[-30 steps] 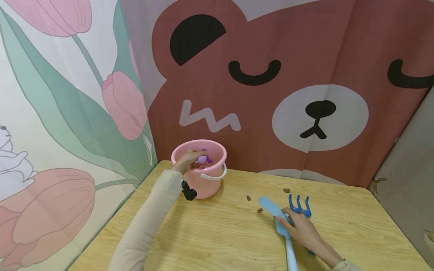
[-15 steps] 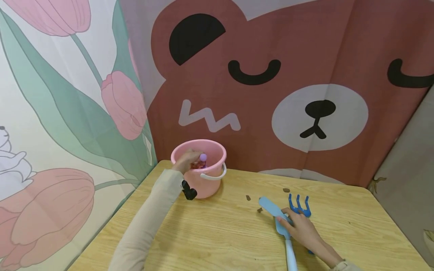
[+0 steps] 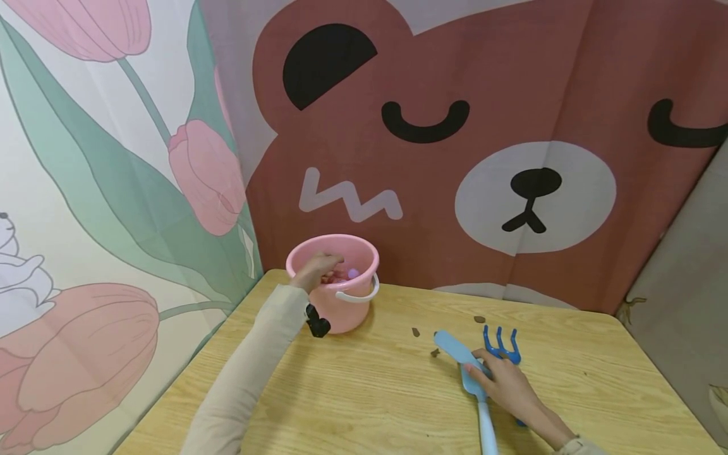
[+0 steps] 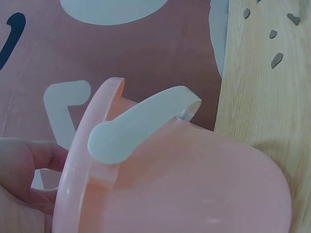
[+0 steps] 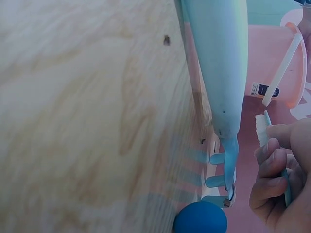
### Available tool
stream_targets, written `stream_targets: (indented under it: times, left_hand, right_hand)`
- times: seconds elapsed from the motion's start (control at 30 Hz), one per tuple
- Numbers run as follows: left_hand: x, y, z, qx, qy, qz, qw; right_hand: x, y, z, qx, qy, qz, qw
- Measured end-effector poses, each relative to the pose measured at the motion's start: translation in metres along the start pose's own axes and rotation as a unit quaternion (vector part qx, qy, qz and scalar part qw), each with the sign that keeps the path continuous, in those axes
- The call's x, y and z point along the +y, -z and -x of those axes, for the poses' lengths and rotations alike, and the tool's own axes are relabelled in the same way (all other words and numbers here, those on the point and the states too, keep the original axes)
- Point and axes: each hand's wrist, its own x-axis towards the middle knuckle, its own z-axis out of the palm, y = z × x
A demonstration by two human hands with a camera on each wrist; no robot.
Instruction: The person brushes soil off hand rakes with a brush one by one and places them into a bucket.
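Note:
My left hand (image 3: 321,265) reaches over the near rim of a pink bucket (image 3: 341,316), its fingers loosely bent and apart from the small lilac ball-shaped toy (image 3: 353,273) inside. In the left wrist view the thumb and fingers (image 4: 46,155) show behind the bucket's rim. My right hand (image 3: 509,385) grips a light blue brush (image 3: 452,346); its white bristles (image 5: 261,130) show in the right wrist view. Beneath that hand, on the table, lies a light blue toy tool with short tines (image 5: 216,181). A dark blue toy rake (image 3: 503,352) lies just beyond the fingers.
Several small brown bits (image 3: 416,332) lie on the wooden table (image 3: 352,392) between bucket and rake. The bucket's white handle (image 3: 364,295) hangs down its right side. A bear-printed cloth (image 3: 432,189) stands behind the table, a tulip-printed one (image 3: 131,189) at the left.
The lilac toy, earlier at the left fingertips with purple parts showing, has left the fingers and sits lower in the bucket, farther right. My right hand and the brush have stayed put.

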Motion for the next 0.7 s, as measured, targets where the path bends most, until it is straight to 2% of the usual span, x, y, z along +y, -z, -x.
stream_targets:
  times: [0.23,0.7]
  left_hand:
    - [0.0009,-0.0015,0.0005,0.007,0.016,-0.007,0.9998]
    - [0.0003,-0.0021,-0.0045,-0.01,0.006,-0.019,0.9997]
  right_hand:
    - [-0.0004,0.0017,0.0013,0.008,-0.001,-0.004,1.0]
    - [0.0015,0.0026,0.0005,0.006,0.0,0.003,1.0]
